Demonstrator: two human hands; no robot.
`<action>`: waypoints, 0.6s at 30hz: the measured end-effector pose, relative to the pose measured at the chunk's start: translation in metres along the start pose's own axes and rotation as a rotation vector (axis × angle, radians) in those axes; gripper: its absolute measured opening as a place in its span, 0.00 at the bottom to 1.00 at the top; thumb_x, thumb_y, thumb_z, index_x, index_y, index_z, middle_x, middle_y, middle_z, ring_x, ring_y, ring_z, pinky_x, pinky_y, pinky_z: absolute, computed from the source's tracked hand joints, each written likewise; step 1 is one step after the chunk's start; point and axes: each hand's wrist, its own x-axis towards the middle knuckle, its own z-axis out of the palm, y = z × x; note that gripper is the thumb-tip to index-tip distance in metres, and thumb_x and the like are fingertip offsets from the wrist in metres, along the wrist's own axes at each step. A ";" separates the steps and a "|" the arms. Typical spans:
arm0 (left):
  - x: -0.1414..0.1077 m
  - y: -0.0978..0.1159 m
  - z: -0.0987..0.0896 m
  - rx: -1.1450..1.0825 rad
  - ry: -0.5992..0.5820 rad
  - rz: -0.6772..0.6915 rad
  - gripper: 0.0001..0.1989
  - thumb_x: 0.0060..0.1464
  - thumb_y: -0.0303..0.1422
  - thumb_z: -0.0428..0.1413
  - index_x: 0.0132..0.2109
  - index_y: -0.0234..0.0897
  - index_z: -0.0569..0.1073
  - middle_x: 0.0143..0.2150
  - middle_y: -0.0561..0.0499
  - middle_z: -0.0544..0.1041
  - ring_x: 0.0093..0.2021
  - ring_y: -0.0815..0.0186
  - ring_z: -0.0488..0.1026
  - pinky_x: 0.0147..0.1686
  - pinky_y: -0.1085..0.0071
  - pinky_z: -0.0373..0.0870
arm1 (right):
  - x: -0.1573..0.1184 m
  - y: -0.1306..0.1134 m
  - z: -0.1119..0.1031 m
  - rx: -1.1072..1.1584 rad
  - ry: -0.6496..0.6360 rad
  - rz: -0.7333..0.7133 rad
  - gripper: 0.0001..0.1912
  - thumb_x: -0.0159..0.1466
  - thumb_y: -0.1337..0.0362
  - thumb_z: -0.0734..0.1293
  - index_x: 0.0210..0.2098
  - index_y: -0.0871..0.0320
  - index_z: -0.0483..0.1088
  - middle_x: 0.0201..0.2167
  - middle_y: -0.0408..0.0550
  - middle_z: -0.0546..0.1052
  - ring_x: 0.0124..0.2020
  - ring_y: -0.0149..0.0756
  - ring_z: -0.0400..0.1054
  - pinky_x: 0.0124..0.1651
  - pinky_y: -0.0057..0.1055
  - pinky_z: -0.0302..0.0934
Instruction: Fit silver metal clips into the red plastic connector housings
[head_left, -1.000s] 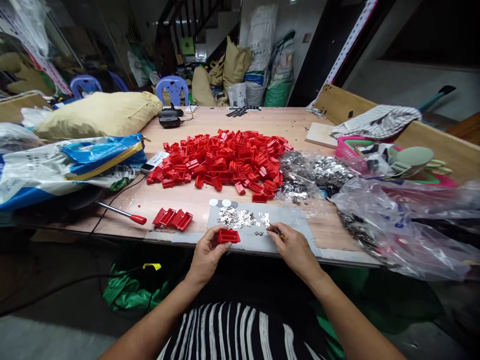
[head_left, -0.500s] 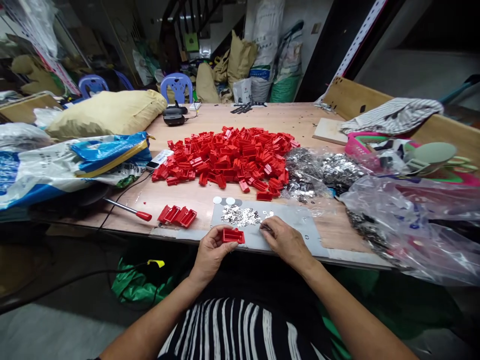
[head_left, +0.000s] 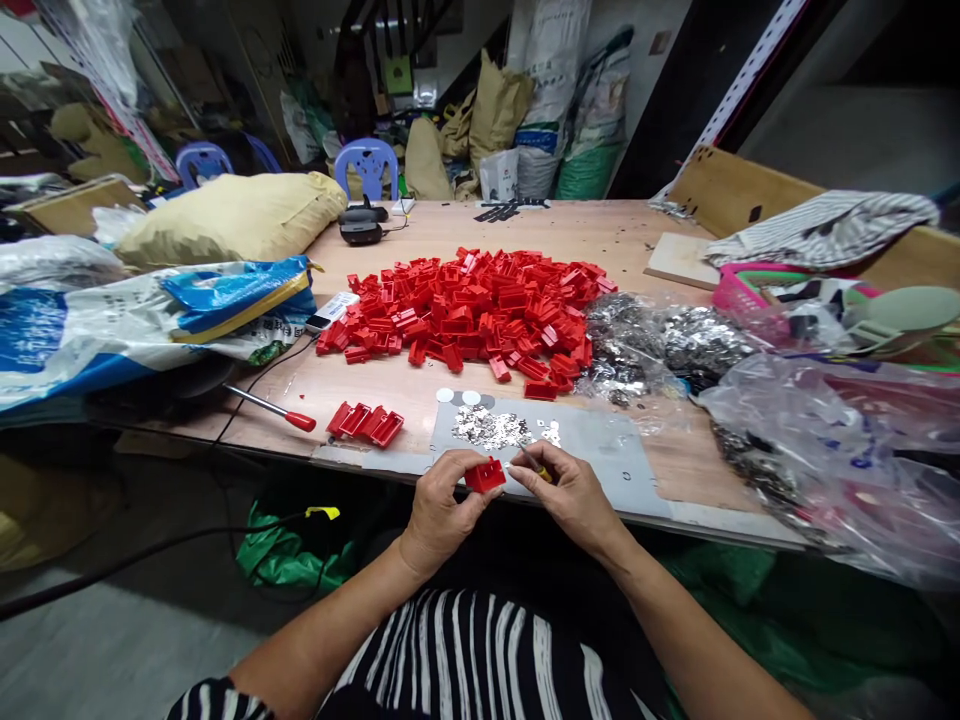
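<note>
My left hand (head_left: 448,497) is closed on a small red plastic box (head_left: 484,475), pinched between thumb and fingers above the table's front edge. Just right of it, my right hand (head_left: 564,490) grips a slim tool (head_left: 541,472) with a yellow part and a dark shaft; its exact kind is unclear. At that hand's fingertips is a tiny pale spot, perhaps a metal piece, too small to make out. Beyond both hands, a heap of small flat metal pieces (head_left: 491,428) lies on a grey sheet (head_left: 600,450). Several red boxes (head_left: 366,424) stand in a row to the left.
A large pile of red boxes (head_left: 480,310) covers the middle of the table. Plastic bags of metal pieces (head_left: 630,345) lie to its right, near a pink basket (head_left: 739,292). A red-tipped lever (head_left: 300,420) juts in at left, below a blue-white sack (head_left: 112,320).
The red box has been turned in my left hand, and my right hand has come closer to it. The yellow part of the tool now shows. The whole view has shifted slightly.
</note>
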 end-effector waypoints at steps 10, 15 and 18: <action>0.000 0.002 0.002 0.047 -0.003 0.044 0.14 0.52 0.27 0.60 0.47 0.38 0.72 0.42 0.47 0.78 0.44 0.63 0.74 0.46 0.65 0.73 | -0.008 -0.007 0.008 -0.191 -0.033 -0.154 0.06 0.65 0.68 0.60 0.36 0.55 0.68 0.31 0.46 0.75 0.31 0.35 0.69 0.36 0.30 0.61; 0.000 0.004 0.002 0.056 -0.031 0.029 0.13 0.54 0.28 0.58 0.47 0.39 0.72 0.43 0.46 0.78 0.45 0.62 0.75 0.46 0.64 0.73 | -0.006 -0.011 0.006 -0.244 -0.087 -0.149 0.07 0.64 0.69 0.60 0.36 0.53 0.68 0.33 0.47 0.75 0.35 0.38 0.70 0.39 0.32 0.63; 0.000 0.002 0.002 0.061 -0.038 0.031 0.13 0.54 0.29 0.58 0.48 0.39 0.72 0.43 0.46 0.78 0.45 0.61 0.75 0.46 0.63 0.73 | -0.005 -0.012 0.005 -0.277 -0.111 -0.164 0.07 0.63 0.70 0.59 0.35 0.54 0.68 0.32 0.47 0.75 0.35 0.38 0.69 0.39 0.33 0.63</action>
